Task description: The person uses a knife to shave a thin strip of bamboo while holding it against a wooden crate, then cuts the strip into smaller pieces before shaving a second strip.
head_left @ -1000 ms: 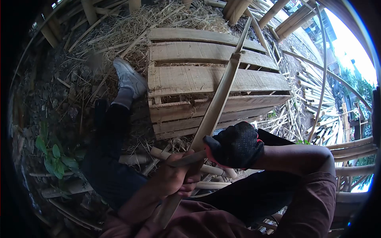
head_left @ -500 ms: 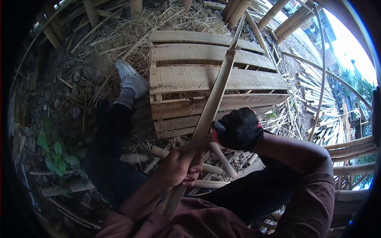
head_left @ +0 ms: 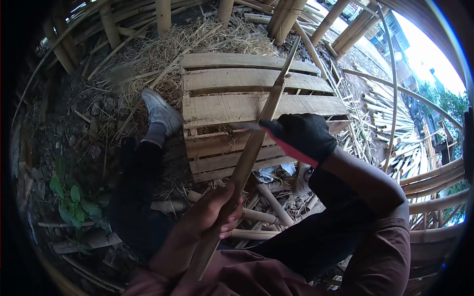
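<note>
A long split bamboo strip (head_left: 247, 160) runs diagonally from my lap up over the wooden pallet (head_left: 217, 108). Its lower part is wrapped by the bare fingers of my left hand (head_left: 219, 212). My right hand (head_left: 306, 138), in a black and red glove, is closed beside the strip's middle, above the pallet's right part. From its thumb side a thin blurred blade (head_left: 249, 126) points left across the strip. The handle is hidden inside the glove. Near its top the strip narrows past a node.
A shoe (head_left: 160, 113) rests left of the pallet. Straw (head_left: 217, 37) lies behind it, and bamboo posts (head_left: 163, 17) stand at the back. Cut bamboo poles (head_left: 380, 108) are piled at the right. Bamboo pieces (head_left: 276, 207) lie between the legs. A leafy plant (head_left: 74, 202) grows at left.
My right hand has moved up along the strip, away from my left hand, and the blade now shows. My left hand still grips the strip. The view has shifted slightly.
</note>
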Tool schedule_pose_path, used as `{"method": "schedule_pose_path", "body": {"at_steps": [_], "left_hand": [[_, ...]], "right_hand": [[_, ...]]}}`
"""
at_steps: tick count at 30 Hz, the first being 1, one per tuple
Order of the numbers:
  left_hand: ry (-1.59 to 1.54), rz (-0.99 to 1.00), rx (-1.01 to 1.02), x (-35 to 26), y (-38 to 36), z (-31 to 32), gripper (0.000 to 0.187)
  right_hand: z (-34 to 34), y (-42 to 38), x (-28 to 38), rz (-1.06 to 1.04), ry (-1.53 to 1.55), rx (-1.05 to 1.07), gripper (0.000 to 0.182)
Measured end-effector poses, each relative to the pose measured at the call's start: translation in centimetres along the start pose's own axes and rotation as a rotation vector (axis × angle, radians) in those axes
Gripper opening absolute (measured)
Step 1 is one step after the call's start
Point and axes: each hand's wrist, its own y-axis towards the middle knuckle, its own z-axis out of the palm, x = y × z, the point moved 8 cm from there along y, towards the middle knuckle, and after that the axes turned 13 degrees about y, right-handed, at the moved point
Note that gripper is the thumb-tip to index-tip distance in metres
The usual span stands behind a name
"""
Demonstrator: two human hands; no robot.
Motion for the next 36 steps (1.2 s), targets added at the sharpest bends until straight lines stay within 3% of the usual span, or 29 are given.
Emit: {"method": "schedule_pose_path", "body": {"at_steps": [4, 6, 10, 12, 16, 18, 19, 21, 24, 25, 26, 28, 32, 36], "left_hand": [[0.047, 0.021, -0.081, 0.3, 0.3, -0.7, 0.042], [0.124, 0.017, -0.124, 0.3, -0.2, -1.4, 0.042], [0.074, 0.078, -0.054, -1.0, -0.8, -1.2, 0.044], [-0.024, 0.169, 0.181, -1.4, -0.8, -0.3, 0.052], [-0.018, 0.269, 0.035, -2.6, -2.1, -2.7, 0.056], [0.092, 0.760, -0.255, -6.5, -4.3, -5.7, 0.059], [0.100, 0.761, -0.257, -6.8, -4.3, -5.6, 0.059], [0.035, 1.086, -0.421, -8.8, -6.8, -6.1, 0.069], [-0.105, 1.186, -0.256, -9.0, -8.0, -5.2, 0.080], [-0.621, 1.231, -0.049, -9.0, -8.2, -4.7, 0.091], [-0.619, 1.230, -0.050, -8.9, -8.4, -4.8, 0.091], [-0.043, 1.180, -0.211, -9.1, -8.8, -3.9, 0.097], [0.023, 1.205, -0.156, -9.3, -9.6, -2.7, 0.103], [0.130, 1.153, 0.038, -8.8, -8.9, -0.1, 0.112]], "right_hand": [[-0.5, -0.8, 3.6, -0.190, 0.091, 0.138, 0.034], [-1.4, -1.0, 3.3, -0.276, 0.322, -0.107, 0.037], [0.6, -0.4, 2.2, -0.366, 0.353, 0.003, 0.038], [0.9, -0.1, 1.5, -0.352, 0.202, -0.104, 0.035], [-0.3, 0.4, 1.3, -0.364, 0.197, -0.192, 0.037], [-0.7, 0.6, 0.5, -0.287, 0.100, -0.236, 0.032], [-0.9, 0.8, 0.1, -0.232, 0.055, -0.227, 0.027], [-0.6, 1.3, -1.5, -0.177, 0.073, -0.272, 0.026], [-0.7, 2.0, -4.5, -0.104, 0.108, -0.340, 0.028], [-0.7, 2.2, -5.2, -0.075, 0.077, -0.342, 0.030], [-0.7, 2.4, -6.0, -0.046, 0.045, -0.342, 0.031], [0.0, 3.0, -7.8, 0.007, 0.057, -0.313, 0.034], [1.9, 4.4, -10.6, 0.051, 0.043, -0.273, 0.032], [2.4, 6.0, -10.3, 0.052, 0.023, -0.256, 0.029]]}}
